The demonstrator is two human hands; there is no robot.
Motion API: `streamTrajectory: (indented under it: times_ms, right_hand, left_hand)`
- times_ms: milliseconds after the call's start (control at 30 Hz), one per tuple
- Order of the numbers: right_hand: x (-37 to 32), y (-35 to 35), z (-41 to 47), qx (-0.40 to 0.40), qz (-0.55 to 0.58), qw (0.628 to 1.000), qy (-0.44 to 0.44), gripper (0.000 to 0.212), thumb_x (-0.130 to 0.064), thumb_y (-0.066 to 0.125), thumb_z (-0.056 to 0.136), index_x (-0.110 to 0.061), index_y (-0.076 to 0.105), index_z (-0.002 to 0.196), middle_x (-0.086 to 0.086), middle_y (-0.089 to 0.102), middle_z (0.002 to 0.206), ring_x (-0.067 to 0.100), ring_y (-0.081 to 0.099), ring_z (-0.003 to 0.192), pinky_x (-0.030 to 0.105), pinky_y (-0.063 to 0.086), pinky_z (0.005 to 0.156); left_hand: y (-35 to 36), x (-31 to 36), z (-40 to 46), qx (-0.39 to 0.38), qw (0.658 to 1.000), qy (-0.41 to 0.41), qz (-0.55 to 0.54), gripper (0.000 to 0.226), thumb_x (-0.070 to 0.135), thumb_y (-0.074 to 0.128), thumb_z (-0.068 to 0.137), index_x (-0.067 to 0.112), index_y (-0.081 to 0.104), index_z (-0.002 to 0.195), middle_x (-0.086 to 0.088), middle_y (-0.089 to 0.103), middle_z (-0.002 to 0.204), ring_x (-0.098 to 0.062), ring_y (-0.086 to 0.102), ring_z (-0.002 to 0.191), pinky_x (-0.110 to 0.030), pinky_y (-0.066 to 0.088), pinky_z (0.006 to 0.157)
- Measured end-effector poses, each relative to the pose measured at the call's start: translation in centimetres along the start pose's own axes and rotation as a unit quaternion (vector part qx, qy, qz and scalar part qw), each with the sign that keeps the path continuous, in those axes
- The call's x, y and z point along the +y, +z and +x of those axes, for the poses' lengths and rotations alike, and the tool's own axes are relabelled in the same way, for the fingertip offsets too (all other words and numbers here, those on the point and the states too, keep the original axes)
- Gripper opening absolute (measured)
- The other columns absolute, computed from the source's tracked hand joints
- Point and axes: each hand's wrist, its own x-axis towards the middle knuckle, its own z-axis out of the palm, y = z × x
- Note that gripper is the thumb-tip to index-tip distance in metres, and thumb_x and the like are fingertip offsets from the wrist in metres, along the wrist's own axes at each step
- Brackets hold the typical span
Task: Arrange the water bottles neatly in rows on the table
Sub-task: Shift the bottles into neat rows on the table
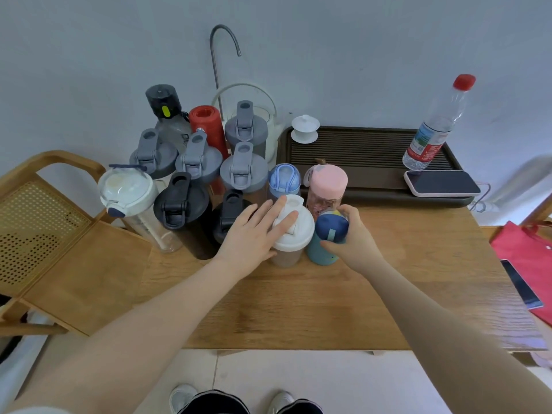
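Note:
Several water bottles stand packed together at the back left of the wooden table point(328, 300). My left hand point(254, 234) lies with spread fingers over the lid of a white-lidded shaker bottle point(294, 234) in the front row. My right hand point(351, 234) is wrapped around a teal bottle with a dark blue cap point(330, 227) just right of it. Behind them stand a pink-lidded bottle point(327, 182) and a small blue-lidded bottle point(283, 179). Left of my hands are two black-lidded shakers point(180, 201), several grey-lidded shakers point(243, 170), a red bottle point(206, 122) and a clear bottle with a white lid point(127, 189).
A dark tea tray point(358, 147) at the back right carries a white lidded cup point(305, 128), a clear plastic bottle with a red cap point(436, 124) and a phone point(442, 182). A white kettle point(268, 115) stands behind the bottles. A wooden chair point(53, 234) is at left, a red bag point(528, 258) at right.

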Motion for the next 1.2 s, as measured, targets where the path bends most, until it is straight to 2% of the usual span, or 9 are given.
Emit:
streamTrajectory:
  times_ms: [267,433,533,633,767,867,933,1067,1200]
  right_hand:
    - [0.2,0.7,0.2,-0.001,0.003,1.000,-0.007,0.086,-0.020,0.076,0.073,-0.025,0.023,0.140,0.004,0.038,0.145,0.025,0.040,0.132,0.044,0.042,0.102]
    - [1.6,0.0,-1.0,-0.034,0.066,0.997,0.011,0.124,-0.024,0.085,0.059,-0.022,-0.002,0.147,0.003,0.010,0.157,0.021,0.016,0.143,0.043,0.023,0.115]
    - [2.3,-0.2,-0.5,-0.077,0.065,0.993,0.066,0.133,-0.018,0.086,0.059,-0.020,-0.015,0.146,0.004,0.000,0.159,0.023,0.008,0.145,0.043,0.018,0.116]
    - [2.2,0.4,0.6,-0.113,0.051,0.989,0.083,0.130,-0.012,0.083,0.062,-0.019,-0.016,0.145,0.008,0.012,0.158,0.026,0.019,0.143,0.042,0.025,0.115]
    - [1.9,1.0,1.1,-0.121,0.065,0.986,0.100,0.112,-0.002,0.076,0.070,-0.018,-0.003,0.147,0.009,0.035,0.147,0.027,0.038,0.132,0.030,0.035,0.099]
    - [1.9,1.4,0.7,-0.103,0.071,0.987,0.099,0.104,-0.001,0.074,0.071,-0.015,0.003,0.147,0.010,0.037,0.146,0.027,0.039,0.131,0.026,0.034,0.093]
    - [1.6,1.5,0.1,-0.088,0.081,0.989,0.091,0.107,-0.001,0.075,0.070,-0.014,0.001,0.146,0.010,0.034,0.148,0.027,0.037,0.133,0.026,0.034,0.095]
    - [-0.3,1.0,-2.3,-0.042,0.076,0.993,0.073,0.117,-0.014,0.081,0.067,-0.014,-0.004,0.147,0.006,0.026,0.153,0.023,0.029,0.139,0.034,0.030,0.109]
    - [-3.0,0.2,-4.9,0.063,-0.088,0.994,0.012,0.098,-0.039,0.071,0.075,-0.010,0.011,0.147,0.009,0.024,0.155,0.025,0.023,0.142,0.041,0.023,0.114]
  left_hand:
    - [0.6,0.6,0.6,0.023,0.999,-0.034,0.013,0.097,0.045,0.080,0.055,0.012,0.031,0.132,-0.020,0.044,0.140,-0.031,0.049,0.124,-0.039,0.029,0.105]
    - [0.1,-0.1,-0.4,0.034,0.998,-0.043,0.010,0.112,0.045,0.083,0.049,0.011,0.026,0.139,-0.022,0.036,0.145,-0.035,0.034,0.133,-0.045,0.017,0.108]
    - [0.2,-1.5,-1.6,0.008,0.997,-0.071,0.030,0.122,0.038,0.085,0.048,0.012,0.014,0.143,-0.021,0.015,0.148,-0.034,0.016,0.136,-0.046,0.008,0.111]
    - [0.8,-2.4,-1.9,-0.015,0.996,-0.080,0.031,0.120,0.033,0.086,0.050,0.012,0.014,0.143,-0.021,0.011,0.147,-0.036,0.019,0.136,-0.043,0.011,0.113]
    - [0.9,-2.2,-1.6,-0.012,0.996,-0.087,0.024,0.114,0.031,0.086,0.051,0.011,0.019,0.142,-0.023,0.021,0.146,-0.035,0.033,0.134,-0.043,0.022,0.108]
    - [0.9,-2.3,-1.6,-0.007,0.996,-0.082,0.023,0.112,0.032,0.086,0.051,0.011,0.023,0.140,-0.024,0.034,0.145,-0.035,0.035,0.133,-0.043,0.023,0.108]
    - [0.7,-2.5,-1.7,-0.004,0.998,-0.069,0.002,0.111,0.036,0.085,0.051,0.010,0.023,0.140,-0.024,0.034,0.145,-0.036,0.035,0.133,-0.044,0.022,0.107]
    - [-0.3,-3.3,-2.7,0.009,0.995,-0.031,-0.091,0.100,0.044,0.073,0.067,0.013,0.014,0.141,-0.023,0.024,0.150,-0.035,0.024,0.138,-0.045,0.017,0.109]
    - [-2.4,-5.5,-4.1,0.067,0.989,0.003,-0.129,0.088,0.043,0.060,0.076,0.009,0.012,0.142,-0.021,0.021,0.151,-0.030,0.015,0.140,-0.041,0.013,0.114]
